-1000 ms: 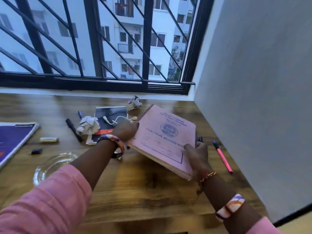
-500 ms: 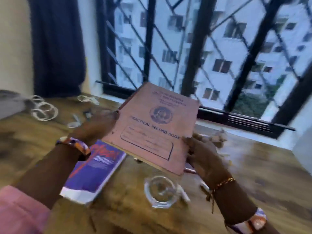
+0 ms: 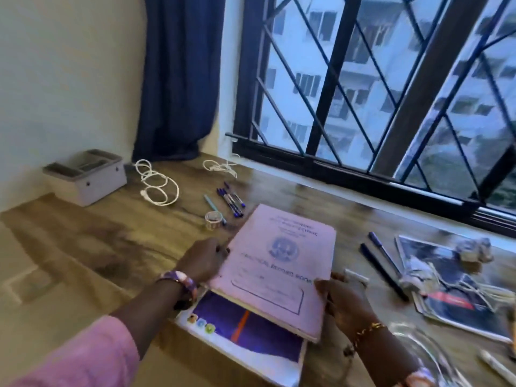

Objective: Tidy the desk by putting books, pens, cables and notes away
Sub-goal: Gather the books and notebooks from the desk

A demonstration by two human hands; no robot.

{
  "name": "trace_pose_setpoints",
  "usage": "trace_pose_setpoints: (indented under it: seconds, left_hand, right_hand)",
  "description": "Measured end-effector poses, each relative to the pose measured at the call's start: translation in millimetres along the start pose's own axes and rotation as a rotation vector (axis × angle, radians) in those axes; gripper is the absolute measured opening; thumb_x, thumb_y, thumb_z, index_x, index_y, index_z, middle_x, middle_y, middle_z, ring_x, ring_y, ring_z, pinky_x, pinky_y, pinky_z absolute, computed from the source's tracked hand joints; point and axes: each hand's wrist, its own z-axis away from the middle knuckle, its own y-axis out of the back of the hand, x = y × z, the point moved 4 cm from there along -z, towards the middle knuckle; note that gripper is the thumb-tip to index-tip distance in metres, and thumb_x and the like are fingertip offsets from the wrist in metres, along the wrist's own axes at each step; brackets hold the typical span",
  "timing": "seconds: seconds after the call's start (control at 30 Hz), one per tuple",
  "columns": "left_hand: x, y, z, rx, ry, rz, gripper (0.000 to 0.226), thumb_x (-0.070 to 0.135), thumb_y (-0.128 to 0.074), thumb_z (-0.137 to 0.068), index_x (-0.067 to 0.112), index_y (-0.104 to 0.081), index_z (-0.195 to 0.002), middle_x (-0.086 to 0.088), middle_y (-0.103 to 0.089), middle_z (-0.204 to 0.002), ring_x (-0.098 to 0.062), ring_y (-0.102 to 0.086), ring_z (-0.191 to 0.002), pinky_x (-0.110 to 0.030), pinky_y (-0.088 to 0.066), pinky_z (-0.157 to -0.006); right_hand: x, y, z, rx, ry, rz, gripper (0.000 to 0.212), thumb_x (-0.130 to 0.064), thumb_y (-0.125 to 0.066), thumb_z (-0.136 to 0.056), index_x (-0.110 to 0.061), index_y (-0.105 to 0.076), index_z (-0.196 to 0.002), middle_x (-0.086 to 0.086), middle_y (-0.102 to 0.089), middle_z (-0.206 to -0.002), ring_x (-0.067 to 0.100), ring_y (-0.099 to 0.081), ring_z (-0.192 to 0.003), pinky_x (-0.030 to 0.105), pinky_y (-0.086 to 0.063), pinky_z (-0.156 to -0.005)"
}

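Two hands: both on the pink book [image 3: 279, 263], one at each side edge.
Left hand [image 3: 205, 259]: my grip is curled round the book's left edge.
Right hand [image 3: 344, 304]: my grip pinches the right edge, thumb on the cover.
Pink book: tilted, over the purple book [image 3: 245, 335] lying on the worktop [image 3: 92, 247].
Pens [image 3: 230, 201]: beyond, near a white cable [image 3: 157, 184].
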Motion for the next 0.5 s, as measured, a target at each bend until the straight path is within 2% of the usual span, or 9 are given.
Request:
trace_pose_setpoints:
  seconds: [0.1,0.2,0.33,0.43,0.5]
  left_hand:
    - [9,-11,-4,0.009,-0.009,-0.087,0.028,0.028,-0.049,-0.091,0.004,-0.061,-0.099,-0.02,-0.064,-0.112,-0.035,-0.058,-0.107,-0.034,-0.044,-0.078]
    - [11,-9,-6,0.042,0.008,-0.178,0.029,0.032,-0.052,-0.089,0.011,-0.064,-0.106,-0.017,-0.062,-0.117,-0.035,-0.057,-0.11,-0.035,-0.046,-0.083]
    - [8,-3,-1,0.071,0.04,-0.23,0.024,0.031,-0.059,-0.086,0.015,-0.066,-0.103,-0.012,-0.064,-0.115,-0.031,-0.059,-0.109,-0.034,-0.048,-0.083]
    - [5,-2,2,0.112,0.045,-0.229,0.023,0.029,-0.062,-0.084,0.013,-0.068,-0.099,-0.013,-0.066,-0.111,-0.032,-0.061,-0.105,-0.034,-0.049,-0.08]
    - [2,-5,5,0.114,0.041,-0.229,0.022,0.026,-0.063,-0.083,0.011,-0.069,-0.098,-0.015,-0.067,-0.109,-0.033,-0.061,-0.105,-0.034,-0.049,-0.08]
  right_hand:
    - [-1,6,3,0.061,0.035,0.014,0.02,0.022,-0.046,-0.078,0.012,-0.061,-0.089,0.021,-0.061,-0.076,0.019,-0.062,-0.046,0.018,-0.044,-0.035]
    - [-2,4,5,0.072,0.037,0.058,0.026,0.026,-0.042,-0.076,0.015,-0.06,-0.092,0.02,-0.06,-0.077,0.027,-0.057,-0.057,0.017,-0.043,-0.035]
    - [-4,-2,10,0.067,0.049,0.086,0.034,0.028,-0.04,-0.075,0.0,-0.06,-0.081,0.015,-0.061,-0.073,0.028,-0.056,-0.062,0.016,-0.043,-0.032]
    - [3,-2,15,0.056,0.088,0.115,0.036,0.027,-0.04,-0.076,0.002,-0.062,-0.087,0.014,-0.063,-0.074,0.026,-0.059,-0.064,0.025,-0.053,-0.045]
    - [8,0,19,0.045,0.121,0.141,0.037,0.027,-0.039,-0.076,0.001,-0.064,-0.084,0.013,-0.064,-0.075,0.023,-0.062,-0.063,0.031,-0.053,-0.053]
